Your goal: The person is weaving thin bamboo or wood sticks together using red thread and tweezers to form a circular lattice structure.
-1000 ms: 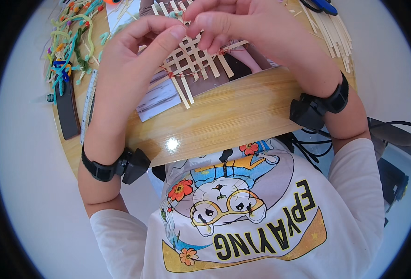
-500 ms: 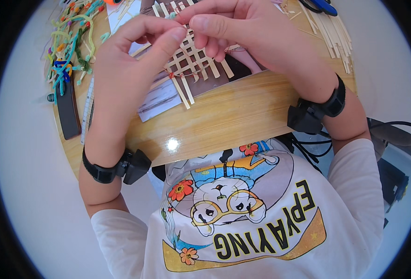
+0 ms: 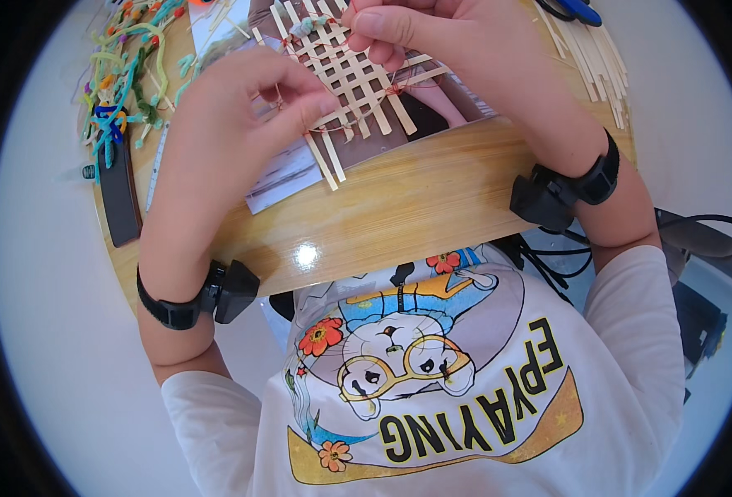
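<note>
- The woven lattice of pale strips is lying tilted, its long strips running from upper left to lower right.
- The left hand is pinching a thin thread at its edge; the right hand is pinching its top.
- Loose strips are lying at the right, colourful cords at the left.

This looks like a craft corner, at home or in a hobby classroom; which of the two cannot be told. A round, glossy wooden tabletop carries handicraft supplies: a tangle of coloured pipe cleaners and beads on the left, a bundle of loose pale bamboo strips on the right, blue-handled scissors at the far edge, and a half-woven lattice of flat bamboo strips lying over printed sheets of paper. A clear ruler and a flat black rectangular object lie beside the supplies. Black cables trail over a pale, plain floor.
</note>
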### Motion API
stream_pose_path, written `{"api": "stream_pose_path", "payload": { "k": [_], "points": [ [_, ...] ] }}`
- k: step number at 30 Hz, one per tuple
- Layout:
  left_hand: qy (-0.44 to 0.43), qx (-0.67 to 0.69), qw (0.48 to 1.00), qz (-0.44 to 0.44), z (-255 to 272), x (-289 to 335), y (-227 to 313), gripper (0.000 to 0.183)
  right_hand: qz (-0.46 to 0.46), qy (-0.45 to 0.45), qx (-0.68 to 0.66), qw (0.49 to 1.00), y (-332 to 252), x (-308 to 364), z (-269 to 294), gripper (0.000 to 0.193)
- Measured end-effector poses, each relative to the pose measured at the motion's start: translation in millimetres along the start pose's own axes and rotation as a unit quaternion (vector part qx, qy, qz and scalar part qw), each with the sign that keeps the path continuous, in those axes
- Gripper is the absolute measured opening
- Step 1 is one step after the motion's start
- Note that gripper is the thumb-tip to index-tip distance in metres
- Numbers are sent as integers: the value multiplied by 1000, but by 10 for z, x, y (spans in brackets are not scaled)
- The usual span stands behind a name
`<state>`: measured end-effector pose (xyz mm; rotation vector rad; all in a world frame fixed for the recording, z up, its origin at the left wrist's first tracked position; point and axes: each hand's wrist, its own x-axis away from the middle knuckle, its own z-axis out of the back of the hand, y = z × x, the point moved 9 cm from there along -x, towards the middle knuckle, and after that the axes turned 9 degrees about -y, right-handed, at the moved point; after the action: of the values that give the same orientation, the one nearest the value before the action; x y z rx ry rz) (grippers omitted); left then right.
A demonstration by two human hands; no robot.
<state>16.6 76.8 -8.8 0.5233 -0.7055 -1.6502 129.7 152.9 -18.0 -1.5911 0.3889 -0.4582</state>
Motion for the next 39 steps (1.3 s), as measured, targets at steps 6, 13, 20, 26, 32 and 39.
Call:
{"api": "stream_pose_path", "payload": {
  "k": [6,13,20,26,32,39],
  "points": [
    [-16,-108,990,-88,-150,-13,135,15,-16,-45,20,999,94,-26,-55,11],
    [-3,-185,975,-121,-174,7,240,6,-52,-154,-61,985,-214,104,-113,8],
    [88,-231,959,-136,15,62,382,10,117,-6,303,946,-345,100,56,7],
    [124,-331,921,-163,30,139,536,12,199,22,346,917,-506,187,-32,8],
    [172,-380,890,-186,46,184,654,14,207,46,248,945,-434,161,65,6],
    [204,-397,872,-202,67,244,688,16,286,71,424,856,-602,246,-166,6]
  ]
}}
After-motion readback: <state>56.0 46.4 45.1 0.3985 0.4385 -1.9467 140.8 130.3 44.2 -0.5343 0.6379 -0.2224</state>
